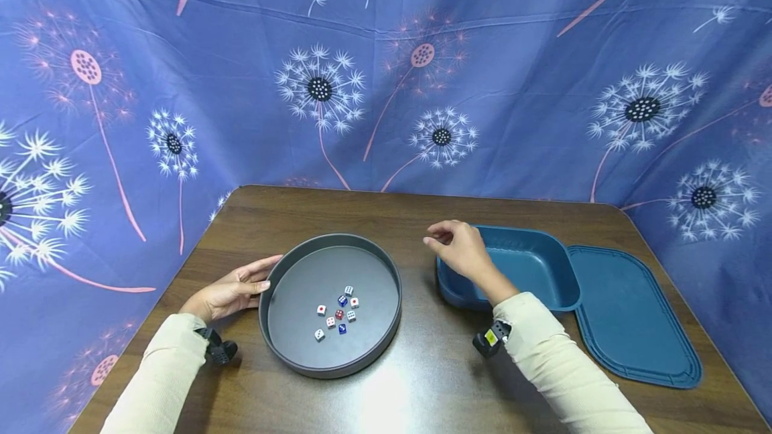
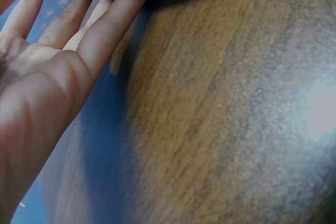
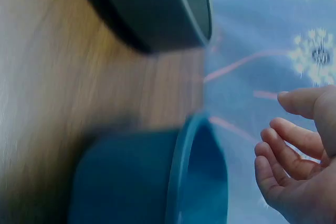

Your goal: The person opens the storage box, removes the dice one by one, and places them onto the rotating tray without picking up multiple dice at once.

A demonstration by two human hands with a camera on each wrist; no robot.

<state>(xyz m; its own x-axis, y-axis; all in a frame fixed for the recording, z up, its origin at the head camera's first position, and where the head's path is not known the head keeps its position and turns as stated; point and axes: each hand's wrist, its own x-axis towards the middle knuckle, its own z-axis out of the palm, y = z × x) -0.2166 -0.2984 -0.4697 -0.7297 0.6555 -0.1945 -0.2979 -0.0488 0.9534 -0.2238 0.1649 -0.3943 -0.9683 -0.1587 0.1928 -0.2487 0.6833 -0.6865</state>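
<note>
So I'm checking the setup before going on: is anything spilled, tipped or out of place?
Nothing stands out. The dice all lie inside the round tray, the blue tub sits upright, and its lid lies flat beside it.

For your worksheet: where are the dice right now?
In the head view, the dice lie clustered inside the round grey tray, left of the blue tub.

A flat teal lid (image 1: 630, 317) lies on the right part of the brown wooden table (image 1: 422, 380), its near edge close to the table's front right corner. Behind and to both sides of the table hangs a blue cloth backdrop (image 1: 241, 52) printed with white and pink dandelion heads, and the tabletop shows a bright patch of glare near its front edge.
</note>
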